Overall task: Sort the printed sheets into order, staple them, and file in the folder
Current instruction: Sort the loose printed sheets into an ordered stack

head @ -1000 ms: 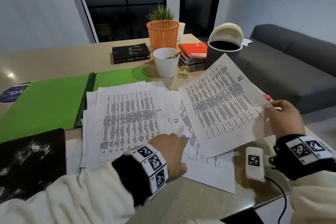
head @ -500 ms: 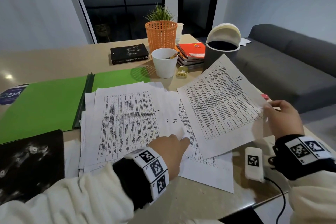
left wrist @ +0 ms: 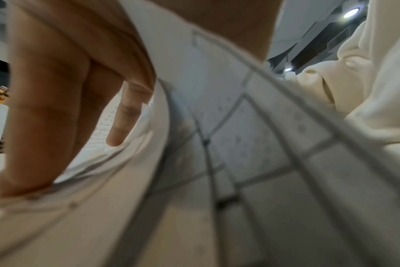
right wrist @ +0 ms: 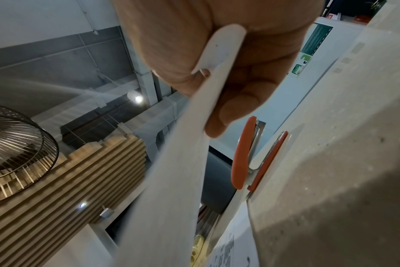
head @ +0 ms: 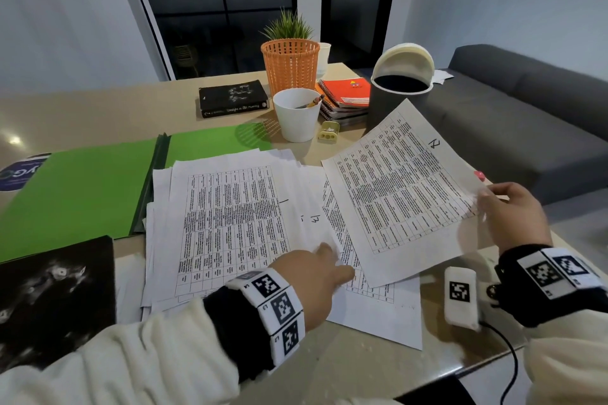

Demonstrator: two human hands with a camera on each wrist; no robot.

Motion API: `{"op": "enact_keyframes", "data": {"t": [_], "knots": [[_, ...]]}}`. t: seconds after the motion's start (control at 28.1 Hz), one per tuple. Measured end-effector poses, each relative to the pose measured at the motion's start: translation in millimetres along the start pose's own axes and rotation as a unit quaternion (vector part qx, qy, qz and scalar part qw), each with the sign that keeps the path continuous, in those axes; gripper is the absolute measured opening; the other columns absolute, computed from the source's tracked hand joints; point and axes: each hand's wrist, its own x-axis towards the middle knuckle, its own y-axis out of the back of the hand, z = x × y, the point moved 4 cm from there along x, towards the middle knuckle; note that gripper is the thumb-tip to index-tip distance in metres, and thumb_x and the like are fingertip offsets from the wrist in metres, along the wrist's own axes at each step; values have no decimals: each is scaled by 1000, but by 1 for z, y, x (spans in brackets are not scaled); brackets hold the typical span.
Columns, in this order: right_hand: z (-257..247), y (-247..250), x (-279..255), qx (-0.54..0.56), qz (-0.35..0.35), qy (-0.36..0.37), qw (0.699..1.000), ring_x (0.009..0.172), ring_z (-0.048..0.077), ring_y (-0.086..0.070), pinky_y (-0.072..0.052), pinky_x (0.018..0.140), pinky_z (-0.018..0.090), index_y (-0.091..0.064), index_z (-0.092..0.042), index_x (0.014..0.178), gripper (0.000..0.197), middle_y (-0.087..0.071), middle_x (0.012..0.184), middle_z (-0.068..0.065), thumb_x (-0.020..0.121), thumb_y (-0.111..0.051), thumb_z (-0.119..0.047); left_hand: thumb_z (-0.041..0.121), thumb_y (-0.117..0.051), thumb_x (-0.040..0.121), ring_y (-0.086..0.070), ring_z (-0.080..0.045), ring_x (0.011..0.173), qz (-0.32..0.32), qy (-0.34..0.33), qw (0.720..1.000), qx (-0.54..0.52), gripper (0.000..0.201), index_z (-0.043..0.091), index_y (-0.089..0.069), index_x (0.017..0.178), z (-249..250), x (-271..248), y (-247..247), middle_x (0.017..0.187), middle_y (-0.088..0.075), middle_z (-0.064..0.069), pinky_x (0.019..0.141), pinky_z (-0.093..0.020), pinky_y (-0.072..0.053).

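- Your right fingers (right wrist: 235,106) pinched the corner of one printed sheet (head: 399,194) — thumb on one face, fingers on the other — and your right hand (head: 513,217) held that sheet tilted above the table (head: 98,108).
- Your left fingers (left wrist: 123,115) lay long and loose, their tips pressing down on the spread sheets (head: 227,227); your left hand (head: 312,276) gripped nothing.
- A paper edge curved up just beside those left fingers in the left wrist view; whether they were lifting it, I could not tell.
- Under the raised sheet, between your two sets of fingers, another printed page (head: 375,309) lay flat on the table.
- The open green folder (head: 75,194) lay beyond your left fingers and to their left, its near right edge covered by the spread sheets.
- The orange stapler (right wrist: 247,153) sat just past your right fingertips — only its red end showed in the head view.
- Well beyond your fingers stood a white cup (head: 297,115), an orange basket (head: 290,66) and a black book (head: 233,99).
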Motion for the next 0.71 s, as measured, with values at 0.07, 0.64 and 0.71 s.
{"op": "enact_keyframes", "data": {"t": [0.07,0.64,0.71], "knots": [[1,0,0,3,0,-1,1000,60,17,-48,-36,55,26,-60,-13,92,12,-56,69,-1,88,-50,-19,23,-40,92,-49,-26,72,18,17,1000,-14,28,20,-40,121,-2,-2,1,123,-42,-10,57,-32,-35],[3,0,-6,-94,-79,-57,991,66,24,-52,-40,61,31,-59,-8,80,8,-61,75,10,81,-51,-5,-2,-38,87,-44,-10,66,151,89,968,-179,31,29,-42,91,-63,-31,49,85,-50,7,55,-22,-33],[1,-5,-12,-135,-128,-55,981,63,25,-50,-37,55,29,-57,-4,79,5,-58,70,12,81,-53,-3,1,-39,88,-45,-9,65,186,103,957,-198,29,29,-45,89,-74,-39,60,80,-47,11,54,-21,-33]]}}
